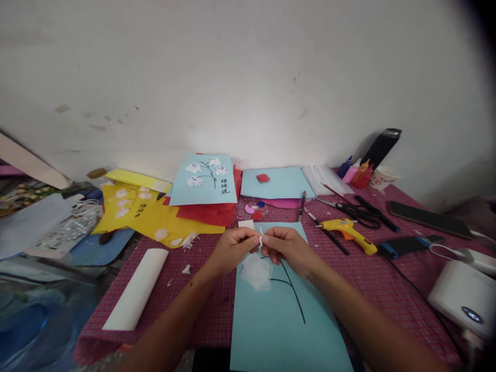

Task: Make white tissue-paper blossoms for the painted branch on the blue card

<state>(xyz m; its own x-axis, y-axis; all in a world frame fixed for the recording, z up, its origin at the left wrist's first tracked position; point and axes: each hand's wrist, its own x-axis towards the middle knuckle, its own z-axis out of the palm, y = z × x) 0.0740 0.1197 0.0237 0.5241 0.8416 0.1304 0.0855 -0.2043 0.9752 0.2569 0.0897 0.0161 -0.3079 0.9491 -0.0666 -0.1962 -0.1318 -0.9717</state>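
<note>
Between the fingertips of both hands is a small twisted piece of white tissue paper (261, 238). My left hand (239, 247) pinches it from the left, and my right hand (285, 248) pinches it from the right. Both are held just above a light blue sheet of paper (282, 338), which bears a black drawn branch (294, 294). Thin white tissue squares (256, 274) lie on that sheet, just below my left fingers. My hands hide part of the sheet's upper area and the top of the branch.
A yellow glue gun (349, 232), black scissors (356, 213) and a utility knife (406, 246) lie to the right. Behind stands a finished blue flower picture (205, 178) on red paper. A white paper roll (137, 289) lies left; a white power bank (465, 294) is at far right.
</note>
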